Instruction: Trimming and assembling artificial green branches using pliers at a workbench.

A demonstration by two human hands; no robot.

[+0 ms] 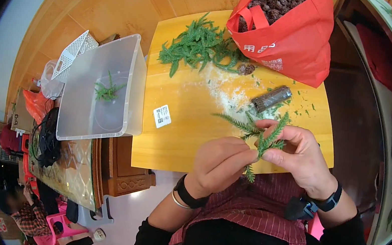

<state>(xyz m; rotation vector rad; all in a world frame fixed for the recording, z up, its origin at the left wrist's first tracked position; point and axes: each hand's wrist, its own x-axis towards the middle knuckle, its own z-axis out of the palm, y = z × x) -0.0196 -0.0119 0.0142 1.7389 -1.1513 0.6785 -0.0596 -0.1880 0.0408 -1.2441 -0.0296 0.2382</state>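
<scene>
Both of my hands meet over the near edge of the yellow table (177, 145), closed on green fir-like sprigs (270, 140). My left hand (223, 162) pinches the lower stems, its fingertips partly hiding them. My right hand (297, 155) grips the sprigs from the right between thumb and fingers. Some needled tips fan out to the left and upward, and one pokes out below my left fingers. Just beyond my right hand lies a dark roll in clear wrap (271, 99), perhaps wire. White powder (225, 94) is scattered over the wood there.
A heap of green sprigs (200, 44) and a pine cone (246, 69) lie toward the back. A red bag (299, 41) full of pine cones stands at the back right. At left, a clear plastic bin (129, 112) holds one sprig (108, 90). A white label (162, 116) lies nearby. Someone sits at lower left.
</scene>
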